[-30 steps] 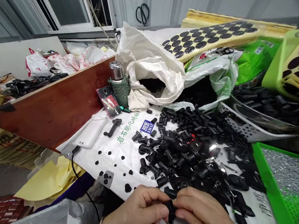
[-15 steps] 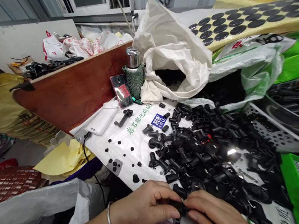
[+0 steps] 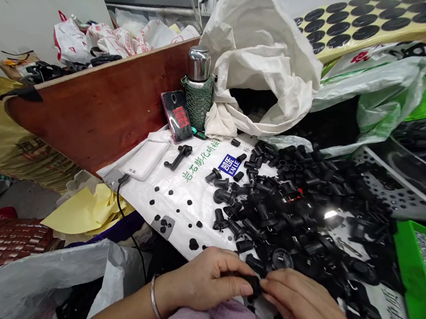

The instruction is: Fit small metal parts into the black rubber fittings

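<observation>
Where the white sheet (image 3: 172, 209) lies before you: it bears green Chinese characters (image 3: 201, 161), which read 岩石膨化硝铵, and 净质 in black near its lower right corner.
Black parts (image 3: 264, 215): they make a wide heap on this sheet; many are short tubes, some with a broader round base.
Your left hand (image 3: 206, 281): its thumb and forefinger are clamped on one black piece (image 3: 254, 283).
Your right hand (image 3: 303, 297): its fingertips meet the right side of the same piece; whether they also pinch it, I cannot tell.
Blue label (image 3: 229, 166): it shows 凯乐 and, below, KAI LE, both in white.
Black piece: it is small and dark, with a rounded outline, between your two hands at the near edge of the heap. Because your fingers cover much of it, I cannot tell where it points or how its long axis runs.
</observation>
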`<state>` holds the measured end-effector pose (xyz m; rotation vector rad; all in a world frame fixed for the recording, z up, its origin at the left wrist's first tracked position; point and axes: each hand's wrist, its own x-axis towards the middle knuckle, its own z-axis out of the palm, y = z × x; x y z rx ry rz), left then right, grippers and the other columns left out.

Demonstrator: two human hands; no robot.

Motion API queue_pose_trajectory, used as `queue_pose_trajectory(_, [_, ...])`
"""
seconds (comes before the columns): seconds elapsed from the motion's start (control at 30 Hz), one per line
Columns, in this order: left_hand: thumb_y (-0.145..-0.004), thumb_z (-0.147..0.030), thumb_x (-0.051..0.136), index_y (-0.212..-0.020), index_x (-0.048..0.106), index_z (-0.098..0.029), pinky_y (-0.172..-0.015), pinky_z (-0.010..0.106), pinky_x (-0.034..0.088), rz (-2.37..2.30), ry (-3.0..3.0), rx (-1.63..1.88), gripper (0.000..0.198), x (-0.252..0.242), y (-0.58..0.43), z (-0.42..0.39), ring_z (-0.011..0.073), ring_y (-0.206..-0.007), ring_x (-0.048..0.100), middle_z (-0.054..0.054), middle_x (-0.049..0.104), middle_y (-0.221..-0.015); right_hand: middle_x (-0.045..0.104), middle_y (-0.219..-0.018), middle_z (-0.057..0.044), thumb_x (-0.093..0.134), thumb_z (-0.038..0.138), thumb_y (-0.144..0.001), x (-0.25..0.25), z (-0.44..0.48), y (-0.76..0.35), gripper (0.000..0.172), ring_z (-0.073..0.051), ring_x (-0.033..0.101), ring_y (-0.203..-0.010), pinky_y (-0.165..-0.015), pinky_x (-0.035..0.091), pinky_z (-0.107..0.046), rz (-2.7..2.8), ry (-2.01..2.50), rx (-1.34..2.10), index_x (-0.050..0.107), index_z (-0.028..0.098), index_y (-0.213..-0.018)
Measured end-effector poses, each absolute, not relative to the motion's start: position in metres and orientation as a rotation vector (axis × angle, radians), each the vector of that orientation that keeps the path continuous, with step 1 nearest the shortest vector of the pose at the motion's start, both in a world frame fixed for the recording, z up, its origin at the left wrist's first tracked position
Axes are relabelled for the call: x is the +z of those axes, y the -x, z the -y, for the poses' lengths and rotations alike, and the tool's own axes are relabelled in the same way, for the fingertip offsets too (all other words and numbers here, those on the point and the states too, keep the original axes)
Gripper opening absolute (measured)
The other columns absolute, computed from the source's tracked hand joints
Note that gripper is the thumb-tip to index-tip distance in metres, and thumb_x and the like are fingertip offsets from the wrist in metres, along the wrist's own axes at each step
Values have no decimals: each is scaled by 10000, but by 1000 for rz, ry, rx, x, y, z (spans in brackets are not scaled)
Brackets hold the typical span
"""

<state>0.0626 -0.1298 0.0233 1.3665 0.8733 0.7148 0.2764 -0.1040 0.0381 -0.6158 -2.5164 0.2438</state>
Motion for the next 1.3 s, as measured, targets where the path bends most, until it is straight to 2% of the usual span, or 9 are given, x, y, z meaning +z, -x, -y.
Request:
queue_pose_trajectory(0.33, [-872,-305,477,-1014,637,-105,-670,232,427,-969,-1785,717,293,28,-61,129,147,-713,547,77,612,-794,636,-784,-46,358,208,-944,37,111,-264,202,-127,615,-721,-610,486,-231,2460,711,310,552,154,-946])
queue_pose_trajectory(0.5, [-884,-293,455,-1039,622,-95,-704,240,428,-990,-1887,692,302,25,-62,133,161,-757,566,101,621,-839,560,-708,-20,365,206,-938,32,114,-266,181,-105,541,-590,-519,426,-222,2479,813,674,531,165,-879])
queue_pose_trajectory(0.6, [-886,-312,450,-1048,617,-102,-705,241,428,-988,-1890,699,313,24,-62,136,163,-764,566,100,618,-848,531,-685,-9,349,211,-944,29,116,-266,207,-99,522,-581,-510,405,-211,2482,840,801,513,172,-824])
queue_pose_trajectory(0.77, [-879,-328,446,-1003,642,-94,-703,260,413,-962,-1724,663,329,20,-61,141,169,-754,548,98,612,-813,558,-707,-23,318,219,-953,32,121,-265,232,-129,539,-595,-501,394,-244,2600,763,479,529,170,-871])
queue_pose_trajectory(0.87, [-839,-374,511,-920,658,-97,-561,216,381,-880,-1300,612,324,17,-60,145,111,-601,486,47,576,-713,588,-735,-41,292,151,-941,44,119,-263,260,-150,564,-644,-567,436,-278,2658,593,312,548,145,-902])
queue_pose_trajectory(0.93, [-790,-424,571,-849,651,-91,-443,186,308,-785,-925,546,347,14,-60,148,61,-462,394,12,546,-634,603,-728,-54,271,85,-920,52,117,-262,294,-153,575,-654,-575,446,-287,2695,439,233,562,120,-901])
queue_pose_trajectory(1.07, [-683,-467,675,-730,626,-75,-394,177,267,-635,-539,525,397,13,-62,152,29,-374,320,-20,502,-527,605,-700,-59,295,48,-901,60,115,-262,280,-151,576,-642,-550,436,-283,2678,333,156,570,100,-888])
queue_pose_trajectory(1.2, [-701,-466,661,-886,646,-90,-416,175,290,-765,-732,579,420,22,-62,150,35,-407,364,-3,554,-603,573,-703,-48,346,133,-926,51,118,-265,225,-144,544,-640,-560,414,-274,2596,512,299,561,120,-863])
queue_pose_trajectory(1.3, [-792,-377,589,-959,656,-110,-575,216,400,-884,-1223,692,322,32,-63,146,100,-611,509,50,606,-774,524,-676,-28,362,154,-925,45,118,-267,206,-130,487,-591,-519,366,-259,2578,640,450,547,137,-837])
